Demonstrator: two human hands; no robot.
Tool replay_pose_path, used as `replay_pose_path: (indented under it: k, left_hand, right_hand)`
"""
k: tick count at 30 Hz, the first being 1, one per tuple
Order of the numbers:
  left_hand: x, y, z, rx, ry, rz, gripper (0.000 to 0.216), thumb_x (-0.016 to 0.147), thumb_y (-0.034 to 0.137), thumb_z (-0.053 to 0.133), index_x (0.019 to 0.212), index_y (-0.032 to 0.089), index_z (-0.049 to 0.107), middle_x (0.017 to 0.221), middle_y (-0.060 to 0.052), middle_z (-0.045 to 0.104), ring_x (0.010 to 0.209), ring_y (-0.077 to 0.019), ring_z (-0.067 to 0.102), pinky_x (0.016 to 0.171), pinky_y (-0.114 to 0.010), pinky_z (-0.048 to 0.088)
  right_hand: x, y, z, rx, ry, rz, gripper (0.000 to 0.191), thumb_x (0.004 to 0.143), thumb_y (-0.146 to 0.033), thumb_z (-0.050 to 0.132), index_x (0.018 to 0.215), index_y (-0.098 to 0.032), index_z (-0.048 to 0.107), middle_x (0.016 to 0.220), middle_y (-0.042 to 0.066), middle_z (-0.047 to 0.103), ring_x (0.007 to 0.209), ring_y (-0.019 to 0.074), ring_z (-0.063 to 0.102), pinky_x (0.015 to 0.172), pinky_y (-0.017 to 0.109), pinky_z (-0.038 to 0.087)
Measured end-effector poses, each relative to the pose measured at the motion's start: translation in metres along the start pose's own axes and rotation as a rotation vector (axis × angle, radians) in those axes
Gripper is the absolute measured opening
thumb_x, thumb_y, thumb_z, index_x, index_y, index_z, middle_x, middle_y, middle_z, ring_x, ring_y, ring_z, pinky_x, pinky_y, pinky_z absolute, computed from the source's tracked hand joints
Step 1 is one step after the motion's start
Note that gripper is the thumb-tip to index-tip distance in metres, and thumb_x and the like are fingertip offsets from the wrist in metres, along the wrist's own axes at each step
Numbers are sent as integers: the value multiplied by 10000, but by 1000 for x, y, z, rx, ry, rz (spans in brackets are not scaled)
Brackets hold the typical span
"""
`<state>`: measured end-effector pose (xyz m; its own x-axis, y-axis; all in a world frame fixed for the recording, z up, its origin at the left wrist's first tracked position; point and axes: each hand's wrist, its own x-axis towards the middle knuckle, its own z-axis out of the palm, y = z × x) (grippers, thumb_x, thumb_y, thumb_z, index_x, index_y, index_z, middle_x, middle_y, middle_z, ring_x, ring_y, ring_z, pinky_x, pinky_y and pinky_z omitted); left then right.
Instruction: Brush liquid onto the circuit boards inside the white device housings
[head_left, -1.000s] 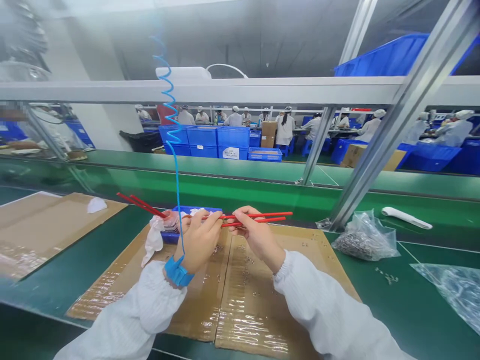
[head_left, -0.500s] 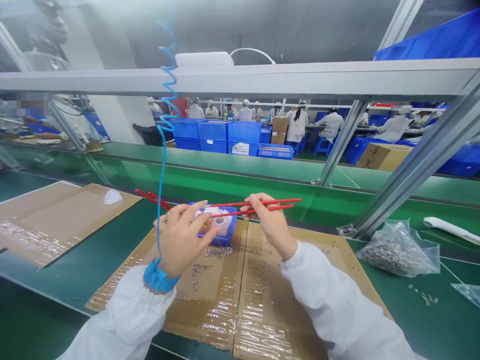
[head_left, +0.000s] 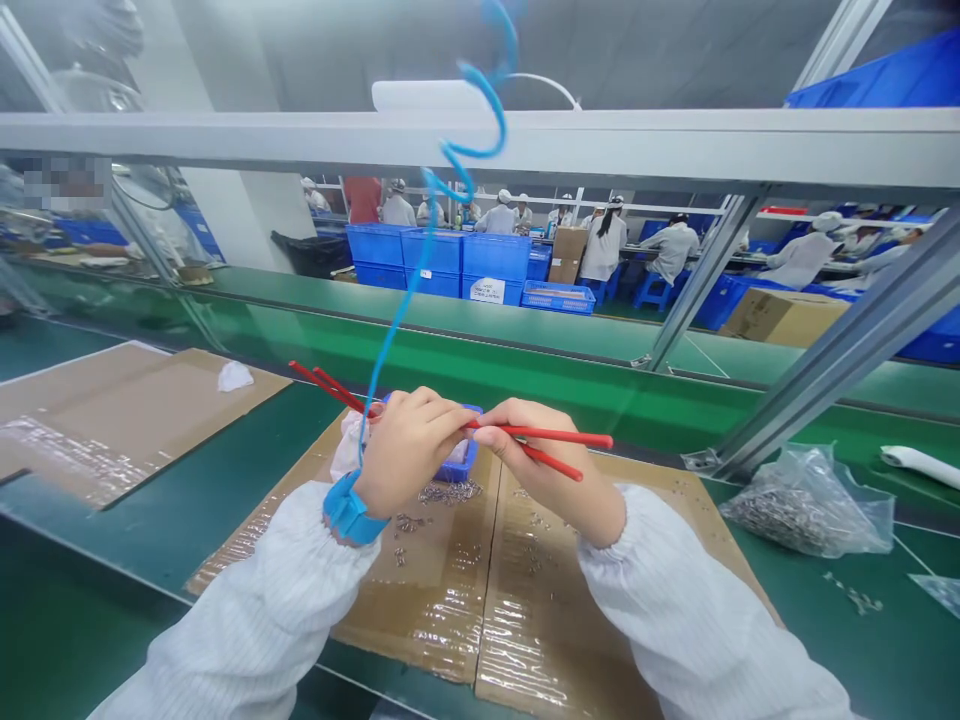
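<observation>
My right hand [head_left: 559, 470] pinches two thin red rods [head_left: 559, 437] that stick out to the right above the taped cardboard sheet [head_left: 480, 590]. My left hand [head_left: 409, 445], with a blue wrist strap [head_left: 346, 510] and coiled blue cord [head_left: 420, 250], meets the right hand with fingertips closed on the rods' near ends. More red rods [head_left: 326, 387] poke out to the left behind the left hand. A small blue tray [head_left: 459, 466] lies mostly hidden under both hands. Small metal parts [head_left: 446, 492] are scattered on the cardboard.
A plastic bag of metal parts [head_left: 806, 505] lies at the right by a slanted metal post [head_left: 832, 365]. A white tool [head_left: 919, 465] rests at the far right. Another cardboard sheet [head_left: 112, 420] lies left. Workers in white stand beyond blue crates [head_left: 450, 262].
My left hand moved from over the tray back to the rod ends, joining the right hand. One rod now tilts downward to the right. The coiled cord swung right and up.
</observation>
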<state>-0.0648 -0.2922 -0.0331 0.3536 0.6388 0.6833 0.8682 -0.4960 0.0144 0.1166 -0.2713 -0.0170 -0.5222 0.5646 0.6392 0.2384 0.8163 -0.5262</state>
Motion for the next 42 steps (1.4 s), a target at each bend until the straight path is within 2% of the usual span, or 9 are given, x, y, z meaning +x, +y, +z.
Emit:
replay_pose_path:
  k: [3, 6, 10, 13, 17, 23, 35, 38, 42]
  left_hand:
    - [1, -8, 1, -68, -3, -79, 261, 918, 286, 475, 893, 229, 729, 876, -13, 733, 816, -201, 578, 716, -363, 397]
    - [-3, -21, -3, -128, 51, -267, 223, 875, 283, 525, 870, 238, 742, 814, -23, 721, 817, -200, 587, 735, -345, 436]
    - [-12, -36, -7, -259, 154, -519, 203, 825, 324, 582, 928, 244, 737, 887, -24, 706, 862, -194, 618, 768, -313, 474]
    - [-17, -38, -8, -318, 177, -591, 226, 819, 338, 582, 947, 231, 734, 959, -36, 701, 867, -195, 632, 823, -317, 472]
    - [-19, -37, -9, -342, 159, -647, 279, 835, 387, 560, 996, 228, 724, 969, -45, 692, 854, -196, 632, 808, -317, 468]
    - [-22, -37, -10, -370, 175, -696, 317, 839, 450, 558, 1013, 239, 717, 1009, -35, 690, 891, -199, 633, 800, -303, 459]
    - [-17, -34, -12, -406, 226, -689, 243, 809, 378, 611, 961, 229, 729, 932, -28, 710, 805, -190, 632, 738, -308, 462]
    - [-16, -34, -12, -398, 232, -685, 226, 802, 371, 622, 945, 232, 728, 916, -23, 710, 804, -189, 630, 729, -308, 458]
    - [-14, -27, -14, -445, 183, -610, 251, 824, 404, 592, 908, 209, 726, 908, -38, 697, 824, -192, 630, 745, -314, 464]
  right_hand:
    - [-2, 2, -2, -11, 30, 3, 151, 898, -369, 574, 923, -225, 612, 818, 10, 666, 714, 139, 608, 635, 257, 467]
    - [-5, 6, -7, 46, 114, 77, 189, 871, -380, 609, 968, -223, 566, 766, 3, 657, 659, 133, 613, 584, 244, 477]
    - [-5, 11, -11, 248, 273, 221, 234, 880, -433, 571, 886, -203, 525, 679, 1, 641, 571, 124, 608, 497, 224, 494]
    - [1, 14, -12, 383, 285, 316, 280, 856, -470, 586, 845, -201, 509, 639, -4, 645, 513, 113, 597, 432, 195, 493]
    - [10, 25, -11, 522, 331, 416, 321, 808, -489, 634, 818, -205, 484, 596, -15, 642, 467, 105, 580, 391, 170, 470]
    - [15, 58, -15, 741, 568, 564, 408, 706, -488, 714, 770, -204, 429, 525, -27, 609, 380, 80, 501, 325, 138, 355]
    - [7, 69, -26, 827, 649, 720, 399, 690, -441, 746, 728, -201, 429, 510, -24, 580, 371, 54, 436, 302, 122, 302]
    - [5, 71, -27, 813, 660, 704, 389, 694, -439, 740, 740, -199, 437, 512, -25, 581, 371, 56, 443, 302, 120, 303]
    - [5, 59, -26, 714, 631, 590, 387, 715, -482, 711, 764, -205, 446, 508, -34, 582, 358, 69, 461, 292, 126, 298]
